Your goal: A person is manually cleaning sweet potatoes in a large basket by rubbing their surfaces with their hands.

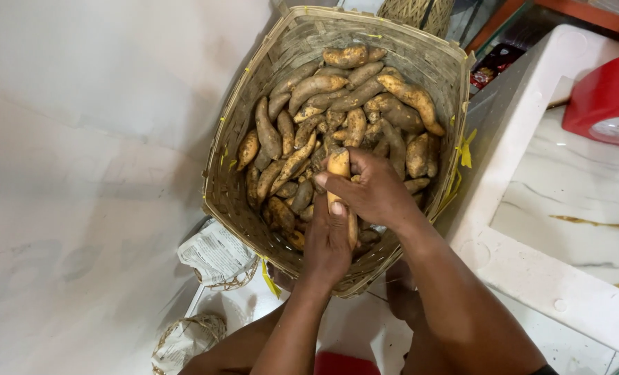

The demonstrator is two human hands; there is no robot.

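White wall behind woven basket (pixel 234 146); left hand (pixel 327 244), right hand (pixel 375 191) fingers grasping one sweet potato (pixel 338 167) upright

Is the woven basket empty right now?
No, the woven basket is piled with sweet potatoes, and both hands grip one over it.

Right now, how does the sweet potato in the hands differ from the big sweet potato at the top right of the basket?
The held sweet potato is a clean pale orange; the big sweet potato is brown and soil-stained. The held one points straight up the picture, gripped by the left hand and right hand; the big one lies slanted and untouched on the pile. Both are long, and both are over the woven basket.
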